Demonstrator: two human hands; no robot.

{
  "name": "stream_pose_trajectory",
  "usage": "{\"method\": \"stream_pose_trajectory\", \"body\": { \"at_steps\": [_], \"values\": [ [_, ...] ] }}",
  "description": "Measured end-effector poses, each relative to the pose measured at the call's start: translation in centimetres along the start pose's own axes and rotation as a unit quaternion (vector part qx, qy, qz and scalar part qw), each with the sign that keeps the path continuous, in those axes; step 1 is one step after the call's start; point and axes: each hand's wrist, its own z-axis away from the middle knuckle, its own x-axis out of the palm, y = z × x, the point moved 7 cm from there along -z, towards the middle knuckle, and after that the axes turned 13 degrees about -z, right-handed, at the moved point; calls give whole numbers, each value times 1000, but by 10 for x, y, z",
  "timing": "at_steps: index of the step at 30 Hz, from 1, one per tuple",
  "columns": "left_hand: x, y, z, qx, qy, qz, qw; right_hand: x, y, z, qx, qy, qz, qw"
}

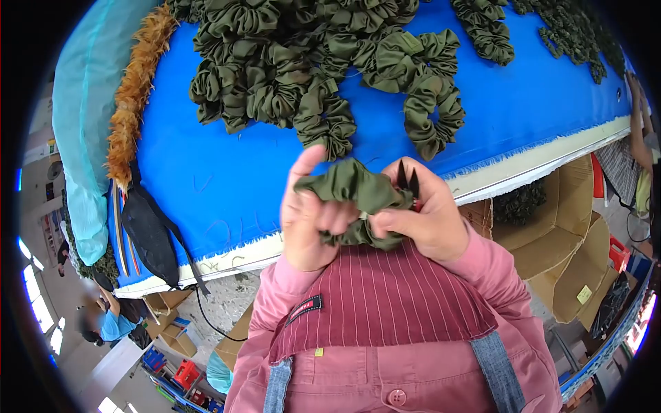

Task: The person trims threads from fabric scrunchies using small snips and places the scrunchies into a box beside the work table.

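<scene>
A dark green fabric scrunchie [352, 184] is held in front of my apron, between both hands. My left hand [301, 224] is closed on its left side, the thumb or a finger pointing up and the fingers somewhat blurred. My right hand [435, 224] pinches the scrunchie's right side. Dark-bladed thread snips [407, 180] are tucked in that same hand, blades pointing up; a bit of red shows at their base. Beyond my hands, a heap of matching scrunchies [265, 82] lies on the blue table cover [206, 186], with a single ring-shaped scrunchie [434, 117] at its near right.
A brown feather duster [138, 89] and a black cloth bag [148, 237] lie at the table's left, beside a teal bag [86, 124]. Cardboard boxes [551, 227] stand at the right, one holding green pieces. A person in blue [117, 323] is at lower left; another person's arm [637, 110] shows at far right.
</scene>
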Motion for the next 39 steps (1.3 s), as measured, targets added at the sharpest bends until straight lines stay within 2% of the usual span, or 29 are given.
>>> {"method": "stream_pose_trajectory", "body": {
  "at_steps": [1,2,4,6,7,9,11,12,14,15,16,17,19,21,22,24,25,26,27,29,31,32,34,36,39],
  "values": [
    [-4,9,-1,-22,7,18,1000,-10,-5,5,56,17,0,998],
    [-13,18,-3,-22,8,21,1000,-25,-12,12,57,18,2,998],
    [-9,42,-8,41,-120,-9,992,-41,-32,23,21,-49,11,999],
    [7,41,4,10,-163,-52,985,-38,-35,31,39,-56,107,992],
    [13,39,4,10,-165,-52,985,-34,-33,28,37,-55,107,992],
    [30,26,5,30,-190,-344,919,-11,-25,17,2,-97,158,983],
    [62,27,4,246,-229,-496,801,-8,-14,16,-5,-38,210,977],
    [58,30,5,244,-229,-495,802,-13,-20,22,-3,-37,210,977],
    [41,18,7,42,-287,-410,865,-51,-34,41,85,89,137,983],
    [41,13,8,2,-286,-387,877,-58,-37,45,85,88,140,983],
    [42,7,8,-38,-286,-363,886,-64,-41,49,38,97,143,984],
    [50,1,6,-38,-285,-362,886,-70,-44,58,-7,106,146,984],
    [75,-15,0,-51,-308,-277,909,-82,-51,81,-96,125,149,976],
    [57,-21,-23,11,-121,-339,933,-128,-79,129,-201,354,182,895],
    [56,-22,-29,11,-122,-338,933,-151,-99,153,-180,385,214,879],
    [32,-14,-44,17,27,-424,905,-208,-118,207,-274,480,221,803],
    [34,-17,-48,12,12,-432,902,-206,-130,216,-253,555,364,705],
    [37,-20,-50,7,-1,-440,898,-197,-141,221,-223,607,494,581],
    [39,-22,-52,6,2,-440,898,-190,-148,222,-199,629,570,489],
    [46,-33,-55,-45,-23,-449,892,-198,-138,211,-302,586,415,627],
    [46,-34,-57,-48,-25,-456,888,-164,-128,160,-301,535,367,699],
    [45,-34,-58,-50,-25,-461,886,-147,-115,131,-271,491,330,759],
    [42,-34,-57,-56,-22,-472,879,-105,-89,77,-250,325,303,860],
    [40,-27,-56,-31,-11,-457,889,-63,-71,40,-246,177,406,862],
    [39,-13,-50,46,8,-405,913,-29,-63,12,-334,103,400,847]
  ]
}}
